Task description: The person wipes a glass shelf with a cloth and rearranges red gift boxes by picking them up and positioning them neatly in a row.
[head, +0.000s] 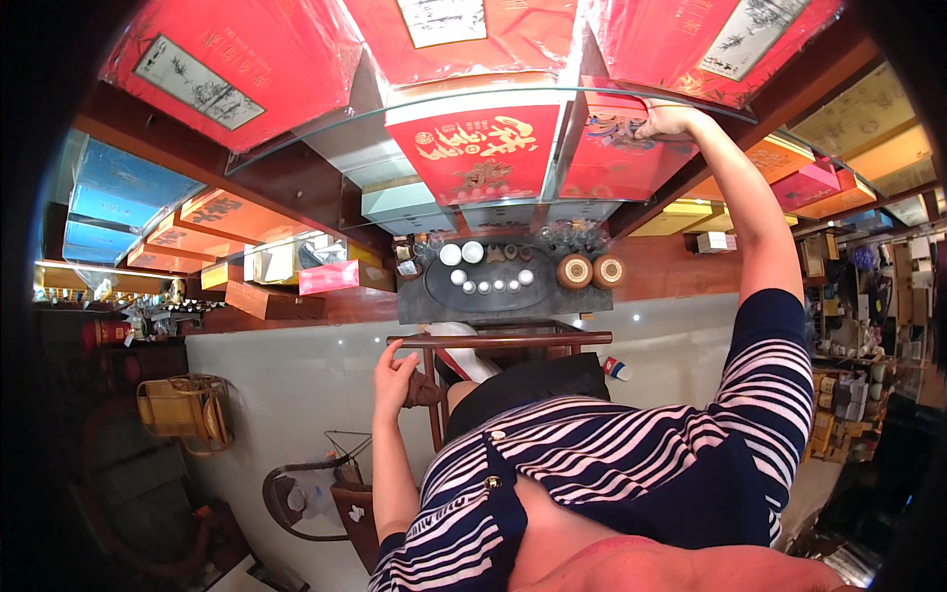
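High at the right of the shelf, my right hand (664,120) reaches behind the glass edge and grips the upper corner of a red box (610,166) with a coloured pattern. Its fingertips are partly hidden. Beside that box stands a larger red gift box (484,148) with gold lettering. My left hand (396,370) is low at the left, its fingertips at the end of a dark wooden rail (499,340). A crumpled brown cloth (423,390) hangs at its palm, apparently held by the thumb and lower fingers.
Overhead, a glass shelf (355,112) carries large red boxes (296,52). Below lies a dark tea tray (444,296) with white cups (472,252), glassware (566,235) and two round wooden-looking containers (575,271). A rattan chair (185,411) and a dark-framed stool (296,496) stand at left.
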Available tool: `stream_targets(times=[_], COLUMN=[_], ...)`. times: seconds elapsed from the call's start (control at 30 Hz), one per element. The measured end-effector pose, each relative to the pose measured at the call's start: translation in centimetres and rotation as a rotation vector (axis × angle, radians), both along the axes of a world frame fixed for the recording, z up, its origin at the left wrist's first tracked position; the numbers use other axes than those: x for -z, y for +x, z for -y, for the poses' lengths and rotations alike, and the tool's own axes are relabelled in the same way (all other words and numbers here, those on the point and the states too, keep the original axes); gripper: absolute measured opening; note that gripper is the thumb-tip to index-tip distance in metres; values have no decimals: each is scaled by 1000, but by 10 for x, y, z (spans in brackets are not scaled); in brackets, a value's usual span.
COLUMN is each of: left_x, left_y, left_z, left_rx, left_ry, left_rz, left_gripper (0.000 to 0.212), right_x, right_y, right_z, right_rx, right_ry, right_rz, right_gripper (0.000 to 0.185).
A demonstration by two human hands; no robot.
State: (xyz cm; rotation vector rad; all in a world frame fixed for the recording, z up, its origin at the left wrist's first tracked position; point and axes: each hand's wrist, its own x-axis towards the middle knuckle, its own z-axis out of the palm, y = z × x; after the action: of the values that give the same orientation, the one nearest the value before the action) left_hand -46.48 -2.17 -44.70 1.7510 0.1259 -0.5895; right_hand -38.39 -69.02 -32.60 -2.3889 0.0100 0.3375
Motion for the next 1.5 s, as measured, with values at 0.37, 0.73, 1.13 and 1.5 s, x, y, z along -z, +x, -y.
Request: stream_targets(times=[0.37,0.73,1.13,1.5], left_x=[36,83,127,161], left_y=[6,99,72,85], left_z=[-67,-169,-310,-340], left_rx=[-144,-418,-615,-799], left_ry=[-110,-269,-56,28], left_rz=[-146,-119,-281,-177], left_gripper=[45,39,40,99], right_x=[48,307,392,164], right_y=[-54,205,262,235], right_z=[-238,-633,-752,-684], right_rx=[-19,-297,-121,-247], right_ry=[-308,-85,-465,171], right_rz=[820,181,-12,-104], right_gripper=[22,88,97,84])
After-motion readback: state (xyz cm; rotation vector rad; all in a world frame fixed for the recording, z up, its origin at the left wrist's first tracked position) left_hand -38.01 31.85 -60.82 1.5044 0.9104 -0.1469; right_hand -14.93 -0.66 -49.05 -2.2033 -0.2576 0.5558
